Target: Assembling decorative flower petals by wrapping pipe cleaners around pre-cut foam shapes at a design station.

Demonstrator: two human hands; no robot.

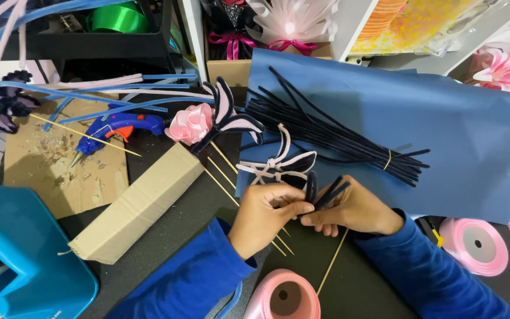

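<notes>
Dark navy fuzzy pipe cleaners point(324, 192), a few short bent lengths, sit pinched between both hands over the near edge of a large blue paper sheet point(461, 142) on the dark worktable point(172, 236). The left hand point(265, 214) has thumb and fingers closed on the looped end of the stems; the right hand point(352, 210) grips the other ends, fingers curled under, so the strands fan up between the two. Both arms wear blue sleeves.

Just beyond the hands lies a pink-and-navy pipe-cleaner petal piece point(278, 162), touching the sheet's edge. On the sheet rests a long bundle of dark pipe cleaners point(337, 133) bound with a thin yellow band. To the left of that, a pink ribbon rose point(190, 123) stands beside upright pink-edged navy petals, with thin wooden skewers point(222, 177) running down toward the left hand.

Farther left are a folded strip of brown cardboard point(140, 204), a blue glue gun point(119, 127) on a scrap of cardboard, and loose blue and pink pipe cleaners point(107, 88). A turquoise plastic case point(30, 254) fills the lower left corner. One pink ribbon spool point(281, 295) sits near the bottom edge, another pink ribbon spool point(476, 245) at the right.
</notes>
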